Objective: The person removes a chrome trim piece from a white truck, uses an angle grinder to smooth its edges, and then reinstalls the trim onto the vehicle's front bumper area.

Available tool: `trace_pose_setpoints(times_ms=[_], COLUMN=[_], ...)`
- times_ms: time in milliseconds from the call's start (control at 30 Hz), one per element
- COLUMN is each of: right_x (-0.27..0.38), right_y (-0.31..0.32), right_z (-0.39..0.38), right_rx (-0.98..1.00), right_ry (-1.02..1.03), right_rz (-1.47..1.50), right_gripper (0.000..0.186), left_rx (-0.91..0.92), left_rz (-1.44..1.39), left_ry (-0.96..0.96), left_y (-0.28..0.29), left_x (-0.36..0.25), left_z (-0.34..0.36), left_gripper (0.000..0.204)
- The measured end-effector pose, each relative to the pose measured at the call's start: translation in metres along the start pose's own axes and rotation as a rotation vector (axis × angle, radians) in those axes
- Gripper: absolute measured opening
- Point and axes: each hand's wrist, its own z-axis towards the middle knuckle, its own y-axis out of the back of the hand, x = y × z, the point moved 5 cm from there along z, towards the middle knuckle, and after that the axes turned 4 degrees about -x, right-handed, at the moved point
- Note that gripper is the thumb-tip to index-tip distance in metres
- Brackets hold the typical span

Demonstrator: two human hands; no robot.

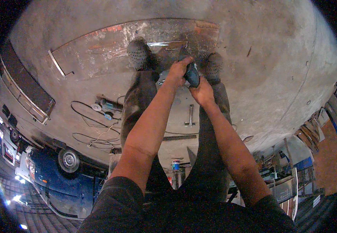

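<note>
I hold a dark elongated tool (192,74), apparently a power tool, between my feet. My left hand (178,71) grips its upper part, its fingers wrapped round it. My right hand (202,91) is closed on the lower end. The tool's far end is over a long, scuffed metal sheet (98,50) on the floor, where bright narrow metal pieces (162,44) lie; whether it touches them I cannot tell. A T-shaped metal piece (191,114) lies between my legs below the tool.
An angle grinder (107,105) with looped cables lies by my left leg. A dark framed panel (25,79) rests at the left. A blue vehicle (63,190) stands behind it. Boards (323,151) lean at the right. A blue can (176,165) is behind me.
</note>
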Motion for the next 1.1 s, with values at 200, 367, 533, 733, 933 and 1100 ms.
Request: trace_pose_setpoints(times_ms=[200,367,533,733,933,1100], right_x=[0.008,0.004,-0.002,0.017,0.041,0.045], right_y=[0.005,0.004,-0.003,0.007,0.026,0.029], right_z=[-0.001,-0.002,0.004,0.009,0.012,0.015], right_rx=[0.013,0.017,0.012,0.053,0.11,0.138], right_ry=[0.015,-0.01,-0.009,-0.112,-0.087,-0.147], right_rz=[0.002,0.007,-0.035,-0.173,-0.303,-0.332], right_gripper=[0.048,0.047,0.048,0.046,0.046,0.05], left_rx=[0.013,-0.025,-0.031,-0.139,-0.114,-0.1], left_rz=[0.033,0.001,-0.037,0.313,0.244,0.058], left_ry=[-0.021,-0.015,-0.05,-0.38,-0.24,-0.158], left_y=[0.0,-0.001,-0.008,-0.004,0.01,-0.015], left_x=[-0.004,-0.003,-0.009,-0.017,-0.015,-0.035], left_z=[-0.003,-0.007,-0.008,0.003,0.012,-0.022], left_gripper=[0.03,0.032,0.036,0.051,0.053,0.046])
